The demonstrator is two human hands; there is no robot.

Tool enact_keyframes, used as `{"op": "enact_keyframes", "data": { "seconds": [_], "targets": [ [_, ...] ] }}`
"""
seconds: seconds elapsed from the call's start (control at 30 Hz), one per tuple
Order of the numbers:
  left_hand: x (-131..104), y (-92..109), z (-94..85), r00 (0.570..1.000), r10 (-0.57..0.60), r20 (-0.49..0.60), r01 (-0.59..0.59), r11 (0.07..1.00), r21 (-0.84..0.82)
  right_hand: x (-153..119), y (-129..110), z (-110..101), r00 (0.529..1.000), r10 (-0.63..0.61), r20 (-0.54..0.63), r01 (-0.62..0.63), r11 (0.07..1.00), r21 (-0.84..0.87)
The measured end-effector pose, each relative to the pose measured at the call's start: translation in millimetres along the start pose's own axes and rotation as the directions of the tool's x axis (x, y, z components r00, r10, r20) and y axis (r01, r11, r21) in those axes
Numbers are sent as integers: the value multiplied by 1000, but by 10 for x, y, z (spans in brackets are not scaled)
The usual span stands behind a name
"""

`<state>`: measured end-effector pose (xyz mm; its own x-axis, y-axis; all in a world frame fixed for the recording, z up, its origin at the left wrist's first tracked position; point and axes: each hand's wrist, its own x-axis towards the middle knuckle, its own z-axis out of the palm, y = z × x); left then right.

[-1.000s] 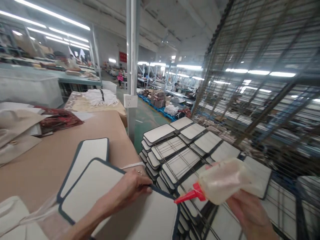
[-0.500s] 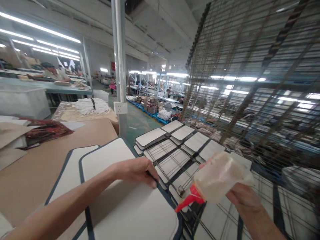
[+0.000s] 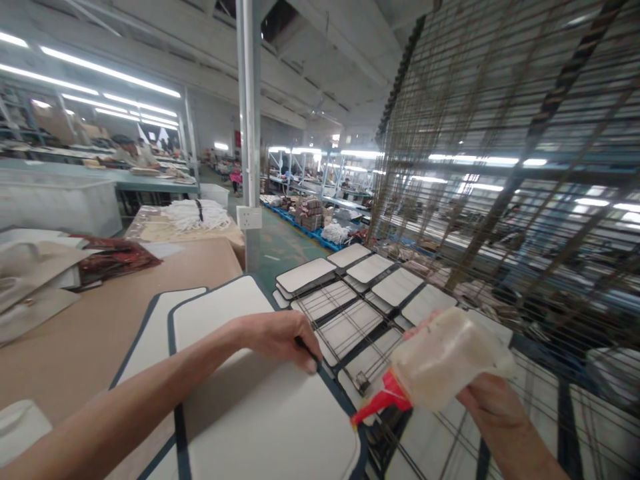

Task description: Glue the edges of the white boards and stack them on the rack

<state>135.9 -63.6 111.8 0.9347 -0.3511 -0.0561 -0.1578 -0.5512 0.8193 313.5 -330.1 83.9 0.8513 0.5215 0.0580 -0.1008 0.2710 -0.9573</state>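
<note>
My right hand (image 3: 493, 400) is wrapped round a cloudy, translucent squeeze bottle (image 3: 445, 360) tipped with its red nozzle (image 3: 387, 395) downward. The nozzle's tip is at the dark blue right edge of a white panel (image 3: 270, 420) with rounded corners; whether it touches cannot be made out. Thumb and fingers of my left hand (image 3: 287, 340) pinch that same edge farther up, partly hiding it. Another white panel (image 3: 150, 340) with a dark border lies under it to the left.
A brown-topped table (image 3: 200, 263) stretches left, holding cut pieces (image 3: 37, 280) and dark red material (image 3: 115, 260). On the right, a wire rack (image 3: 345, 310) bears several white panels, and raised wire shelves (image 3: 500, 133) lean above. A metal post (image 3: 251, 133) stands ahead. A person works far left.
The view has swung slightly left, so the surroundings appear shifted right. Both hands keep their grips; the nozzle stays at the panel's edge.
</note>
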Motion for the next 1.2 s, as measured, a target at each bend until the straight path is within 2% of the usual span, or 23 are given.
{"op": "enact_keyframes", "data": {
  "seconds": [0.07,0.17,0.23,0.37,0.57,0.63,0.73,0.87,1.03,1.2],
  "targets": [
    [-16,7,-1,1000,-4,-2,4,1000,-20,20,23,-55,999,-9,36,9,1000,7],
    [-48,25,-10,1000,-10,-27,9,999,-37,54,54,-141,983,-107,146,103,994,36],
    [-71,29,-22,998,-25,-60,24,1000,-11,57,86,-205,975,-145,167,141,989,36],
    [-111,-10,-50,990,-79,-120,85,995,47,-7,200,-305,989,-112,99,110,994,18],
    [-161,-128,-64,967,-94,-235,116,990,79,-101,401,-252,964,-263,-26,264,960,91],
    [-180,-160,-66,961,-111,-254,139,986,94,-107,443,-240,960,-276,-52,280,956,83],
    [-211,-214,-72,951,-139,-275,173,980,101,-116,455,-221,971,-234,-45,236,970,63],
    [-249,-312,-82,939,-174,-297,211,973,95,-151,425,-94,972,-233,-12,233,964,132],
    [-272,-409,-95,920,-216,-327,251,966,68,-184,480,34,972,-220,-85,231,961,154],
    [-284,-460,-119,912,-227,-342,255,966,38,-237,591,-13,981,-144,-132,160,979,125]
  ]
}}
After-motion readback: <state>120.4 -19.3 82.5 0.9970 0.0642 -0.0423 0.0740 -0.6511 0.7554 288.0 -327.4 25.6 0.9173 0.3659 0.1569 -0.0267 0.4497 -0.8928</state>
